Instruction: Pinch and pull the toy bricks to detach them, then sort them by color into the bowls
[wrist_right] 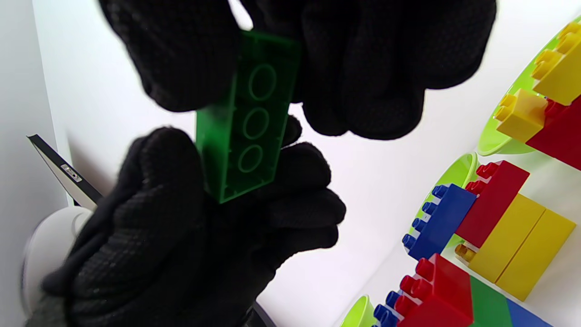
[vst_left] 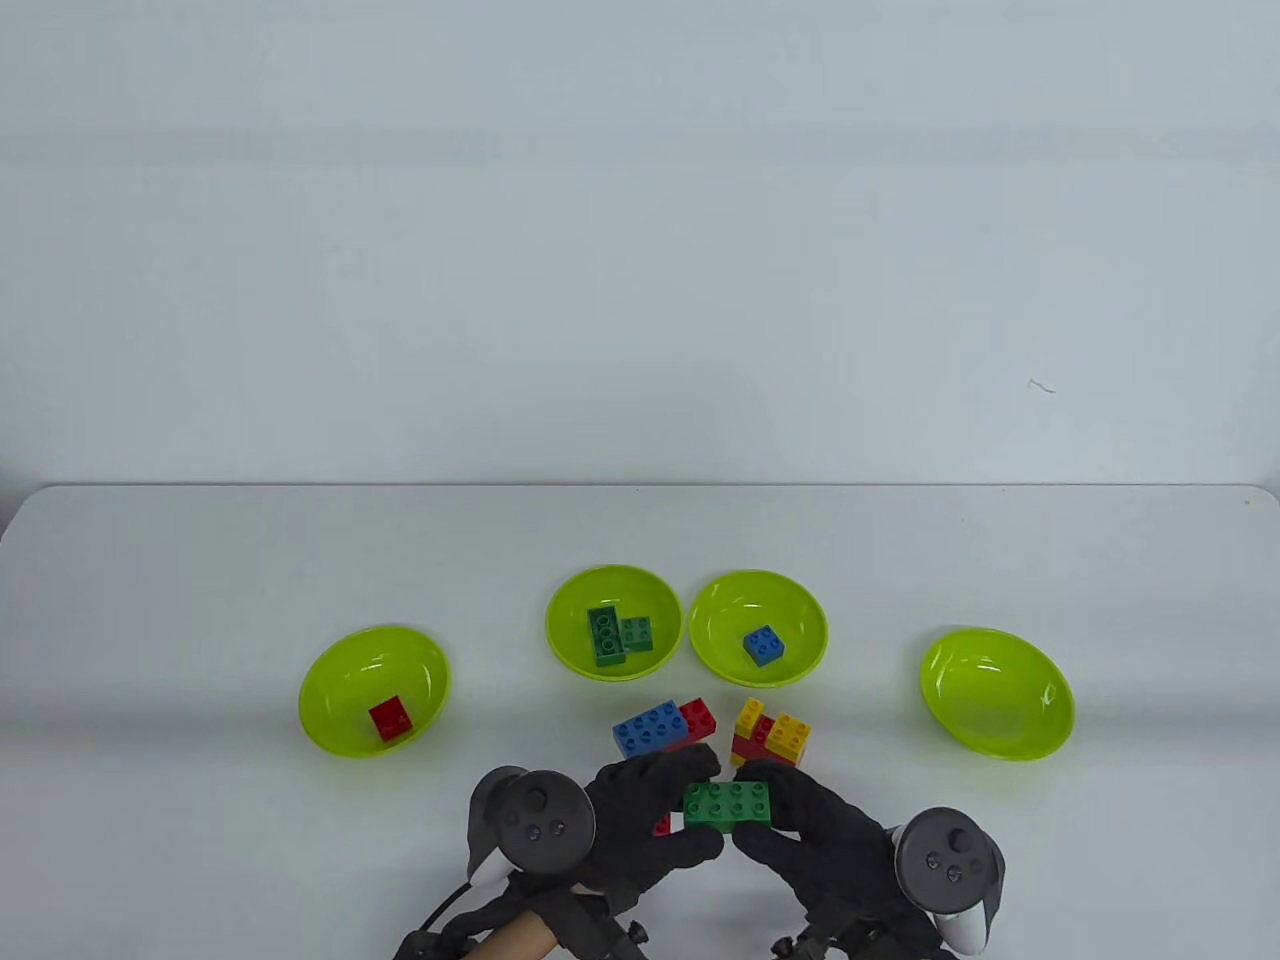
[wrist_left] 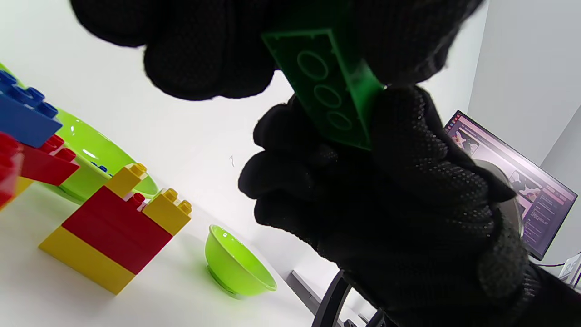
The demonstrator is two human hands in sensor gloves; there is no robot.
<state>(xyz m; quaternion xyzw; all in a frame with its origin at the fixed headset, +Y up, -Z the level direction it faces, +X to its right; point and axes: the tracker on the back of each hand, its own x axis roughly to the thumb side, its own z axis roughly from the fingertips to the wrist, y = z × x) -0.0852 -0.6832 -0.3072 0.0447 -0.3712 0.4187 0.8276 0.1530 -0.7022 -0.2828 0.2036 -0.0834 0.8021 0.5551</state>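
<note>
A green 2x4 brick (vst_left: 728,805) is held above the table's front edge, with nothing attached to its underside (wrist_left: 327,91). My left hand (vst_left: 692,806) pinches its left end and my right hand (vst_left: 764,808) pinches its right end. In the right wrist view the brick (wrist_right: 247,122) stands between my right fingers (wrist_right: 363,68) above and the left hand below. A blue and red cluster (vst_left: 665,725) and a yellow and red cluster (vst_left: 770,740) stand just beyond the hands. A red bit (vst_left: 662,826) shows under my left hand.
Four lime bowls stand in a row. The left bowl (vst_left: 330,690) holds a red brick, the middle-left bowl (vst_left: 565,620) green bricks, the middle-right bowl (vst_left: 805,625) a blue brick. The right bowl (vst_left: 997,693) holds nothing. A monitor (wrist_left: 522,190) stands off the table.
</note>
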